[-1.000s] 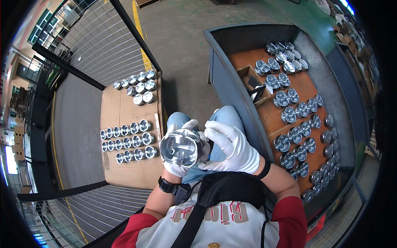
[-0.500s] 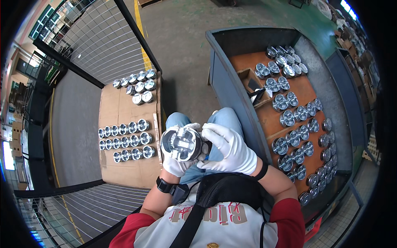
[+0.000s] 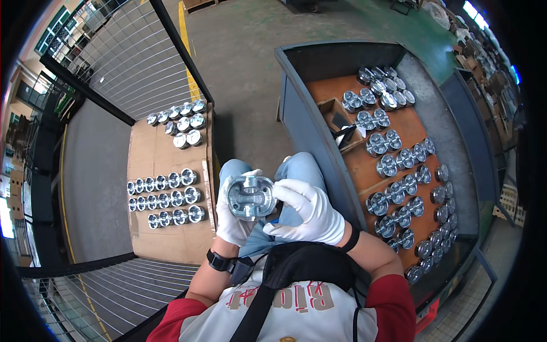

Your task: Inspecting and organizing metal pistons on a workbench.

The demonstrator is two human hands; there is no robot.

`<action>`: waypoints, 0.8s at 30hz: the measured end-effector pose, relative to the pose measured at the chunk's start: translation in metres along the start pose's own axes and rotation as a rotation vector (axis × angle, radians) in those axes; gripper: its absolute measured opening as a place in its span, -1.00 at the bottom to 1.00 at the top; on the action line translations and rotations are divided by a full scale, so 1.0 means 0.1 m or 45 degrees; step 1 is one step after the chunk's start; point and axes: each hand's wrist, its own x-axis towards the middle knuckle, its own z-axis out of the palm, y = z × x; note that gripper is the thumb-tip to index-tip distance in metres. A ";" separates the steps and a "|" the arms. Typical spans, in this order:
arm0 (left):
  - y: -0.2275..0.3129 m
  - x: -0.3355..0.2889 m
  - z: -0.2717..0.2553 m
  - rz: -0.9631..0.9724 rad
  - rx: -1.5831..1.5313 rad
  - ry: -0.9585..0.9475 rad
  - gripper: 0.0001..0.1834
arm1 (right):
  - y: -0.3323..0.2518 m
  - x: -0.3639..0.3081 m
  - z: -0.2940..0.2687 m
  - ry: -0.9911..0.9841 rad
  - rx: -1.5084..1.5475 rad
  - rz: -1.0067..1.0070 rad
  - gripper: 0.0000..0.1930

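Note:
A shiny metal piston (image 3: pixel 250 198) is held over my lap, its recessed underside facing up. My left hand (image 3: pixel 231 223), in a white glove, wraps around the piston's left and lower side. At the piston's right rim is my right hand (image 3: pixel 307 211), also gloved in white. Its fingertips lie at or just beside the rim, and the thumb is spread away below; whether they touch the metal I cannot tell.
On the left, a cardboard-covered surface (image 3: pixel 165 242) carries rows of pistons (image 3: pixel 165 201) beside a wire mesh fence (image 3: pixel 142 51). To the right, a grey-walled bench (image 3: pixel 319 131) holds many more pistons (image 3: pixel 393 165) and a small cardboard box (image 3: pixel 329 108).
The piston has turned in my left hand, so its recess lies differently and faces up more squarely. My right hand stays beside its rim. The whole view has shifted slightly.

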 end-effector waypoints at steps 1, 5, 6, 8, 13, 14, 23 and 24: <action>0.00 0.01 -0.03 0.011 0.004 -0.041 -0.36 | -0.02 0.01 0.00 -0.004 -0.007 -0.008 -0.34; 0.00 0.02 -0.13 -0.025 -0.203 -0.369 -0.28 | -0.01 -0.01 0.04 0.025 0.016 -0.089 -0.39; 0.01 0.02 -0.15 -0.047 -0.265 -0.439 -0.23 | -0.01 -0.02 0.04 0.021 0.021 -0.090 -0.39; 0.05 0.00 -0.10 -0.074 -0.275 -0.431 -0.22 | -0.01 -0.02 0.04 0.046 0.013 -0.105 -0.40; 0.05 0.00 -0.12 -0.089 -0.242 -0.312 -0.23 | -0.03 -0.01 0.06 0.046 0.026 -0.099 -0.41; 0.04 0.01 -0.13 -0.089 -0.244 -0.314 -0.23 | -0.03 -0.01 0.07 0.046 0.032 -0.098 -0.41; -0.01 0.00 -0.12 -0.063 -0.100 -0.153 -0.28 | -0.03 -0.01 0.07 0.001 -0.003 -0.039 -0.43; 0.00 -0.02 -0.11 -0.040 -0.058 -0.043 -0.28 | -0.03 0.00 0.09 -0.057 0.008 -0.019 -0.44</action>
